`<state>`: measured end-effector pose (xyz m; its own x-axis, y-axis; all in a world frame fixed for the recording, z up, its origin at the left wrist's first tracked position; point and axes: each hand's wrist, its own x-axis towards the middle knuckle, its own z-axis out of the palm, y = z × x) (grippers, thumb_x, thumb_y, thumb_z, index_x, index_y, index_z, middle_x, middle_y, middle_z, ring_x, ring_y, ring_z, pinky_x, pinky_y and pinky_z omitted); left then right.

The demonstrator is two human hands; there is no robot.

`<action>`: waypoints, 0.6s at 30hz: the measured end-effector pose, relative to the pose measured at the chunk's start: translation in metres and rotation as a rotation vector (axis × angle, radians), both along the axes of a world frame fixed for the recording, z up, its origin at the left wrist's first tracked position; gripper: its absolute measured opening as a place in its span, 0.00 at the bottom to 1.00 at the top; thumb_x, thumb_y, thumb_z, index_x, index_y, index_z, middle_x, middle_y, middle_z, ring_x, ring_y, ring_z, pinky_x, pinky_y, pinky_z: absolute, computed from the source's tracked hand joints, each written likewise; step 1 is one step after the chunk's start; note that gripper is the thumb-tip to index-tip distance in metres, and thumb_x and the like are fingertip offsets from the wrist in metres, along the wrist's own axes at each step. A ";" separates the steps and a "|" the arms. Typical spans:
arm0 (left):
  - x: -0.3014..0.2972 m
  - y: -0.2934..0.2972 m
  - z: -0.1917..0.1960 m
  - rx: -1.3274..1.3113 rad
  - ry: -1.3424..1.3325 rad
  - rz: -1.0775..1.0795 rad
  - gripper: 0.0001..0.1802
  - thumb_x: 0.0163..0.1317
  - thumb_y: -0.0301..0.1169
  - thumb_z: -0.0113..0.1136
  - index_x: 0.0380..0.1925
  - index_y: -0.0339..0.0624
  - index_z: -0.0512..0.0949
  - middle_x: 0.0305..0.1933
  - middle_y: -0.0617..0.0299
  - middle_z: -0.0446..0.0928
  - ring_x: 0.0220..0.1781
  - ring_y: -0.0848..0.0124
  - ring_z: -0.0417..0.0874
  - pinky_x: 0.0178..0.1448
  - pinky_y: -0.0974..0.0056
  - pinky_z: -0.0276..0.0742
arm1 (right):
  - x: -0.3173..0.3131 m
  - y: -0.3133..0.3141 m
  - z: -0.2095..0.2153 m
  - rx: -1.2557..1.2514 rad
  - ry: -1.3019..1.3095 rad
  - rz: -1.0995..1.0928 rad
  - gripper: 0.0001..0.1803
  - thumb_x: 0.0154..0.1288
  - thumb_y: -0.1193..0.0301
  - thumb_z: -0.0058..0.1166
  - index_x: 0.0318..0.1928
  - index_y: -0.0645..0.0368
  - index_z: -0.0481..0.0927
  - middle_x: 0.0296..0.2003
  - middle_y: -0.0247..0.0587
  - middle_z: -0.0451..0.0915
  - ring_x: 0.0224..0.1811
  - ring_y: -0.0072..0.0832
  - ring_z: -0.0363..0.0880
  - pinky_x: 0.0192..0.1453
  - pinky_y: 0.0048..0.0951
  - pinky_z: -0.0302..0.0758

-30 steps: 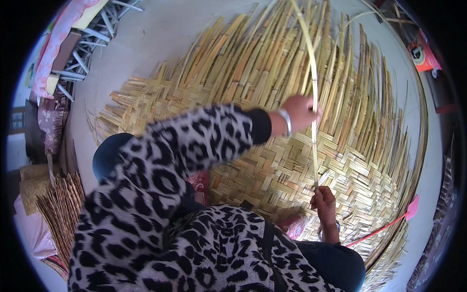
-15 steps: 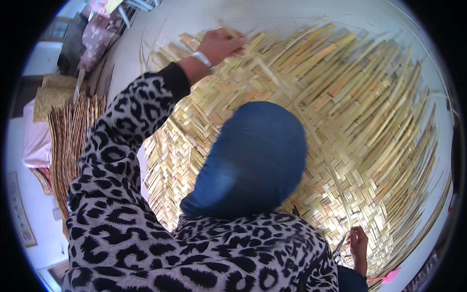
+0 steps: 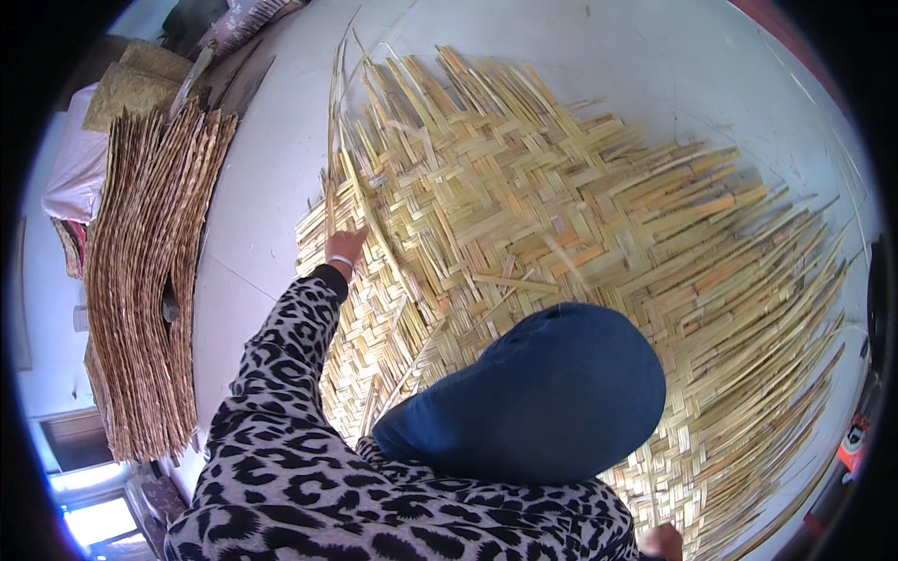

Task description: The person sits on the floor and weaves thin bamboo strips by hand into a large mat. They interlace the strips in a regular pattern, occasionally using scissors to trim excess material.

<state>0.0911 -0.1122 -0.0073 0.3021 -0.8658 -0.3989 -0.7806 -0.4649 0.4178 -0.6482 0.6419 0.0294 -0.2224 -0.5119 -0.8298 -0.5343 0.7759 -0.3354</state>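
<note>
Leftmost, a stack of finished woven mats, brownish and stood on edge, leans near the picture's rim; cloth-covered bundles lie beyond its top end.

Item: pale floor, bare strip between the stack and the work.

Item: left hand, reached far forward on a leopard-print sleeve, a light bangle at the wrist. It rests on the left edge of the mat, fingers on a long loose strip that runs up and away past the woven border. Whether the fingers pinch the strip or only press on it cannot be told.

Item: large straw-coloured woven mat, spread flat on the floor, filling the middle and right of the view. Herringbone weave at its centre; unwoven strip ends fan out along the top and right sides.

Item: blue trouser knee, raised over the mat's near part and hiding it.

Item: right hand, only partly in view at the lower edge, low beside the mat's near right border, well apart from the left. Its grip cannot be told.

Rightmost, a small orange-red object at the rim, too small to identify.
</note>
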 end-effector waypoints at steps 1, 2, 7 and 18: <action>0.007 0.000 -0.012 -0.085 -0.171 -0.159 0.30 0.64 0.57 0.54 0.29 0.36 0.82 0.22 0.56 0.82 0.26 0.63 0.84 0.36 0.59 0.79 | 0.002 0.003 0.004 0.062 -0.078 -0.185 0.14 0.71 0.64 0.44 0.39 0.64 0.74 0.26 0.50 0.85 0.26 0.36 0.86 0.32 0.34 0.81; 0.012 0.001 -0.020 -0.171 -0.206 -0.249 0.33 0.61 0.59 0.55 0.25 0.35 0.82 0.20 0.55 0.81 0.28 0.62 0.84 0.38 0.59 0.79 | 0.002 0.004 0.008 0.116 -0.062 -0.205 0.13 0.70 0.65 0.44 0.39 0.64 0.74 0.26 0.51 0.85 0.27 0.36 0.86 0.32 0.35 0.81; 0.001 -0.021 -0.056 -0.038 -0.257 -0.055 0.33 0.53 0.59 0.62 0.31 0.34 0.82 0.31 0.51 0.84 0.38 0.55 0.85 0.45 0.54 0.80 | 0.010 0.001 0.026 0.218 -0.124 -0.536 0.09 0.67 0.72 0.47 0.41 0.64 0.77 0.30 0.49 0.85 0.31 0.33 0.87 0.36 0.34 0.82; 0.042 -0.040 -0.066 -0.451 -0.097 0.261 0.21 0.53 0.38 0.65 0.38 0.30 0.75 0.31 0.48 0.82 0.41 0.53 0.85 0.46 0.47 0.77 | 0.022 0.011 0.007 -0.063 -0.024 0.040 0.10 0.66 0.71 0.48 0.42 0.63 0.79 0.31 0.47 0.86 0.35 0.33 0.87 0.41 0.35 0.82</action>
<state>0.1333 -0.1519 -0.0735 0.5476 -0.8359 0.0362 -0.7078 -0.4398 0.5528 -0.6258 0.6534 0.0361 -0.1813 -0.5715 -0.8003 -0.5556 0.7310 -0.3962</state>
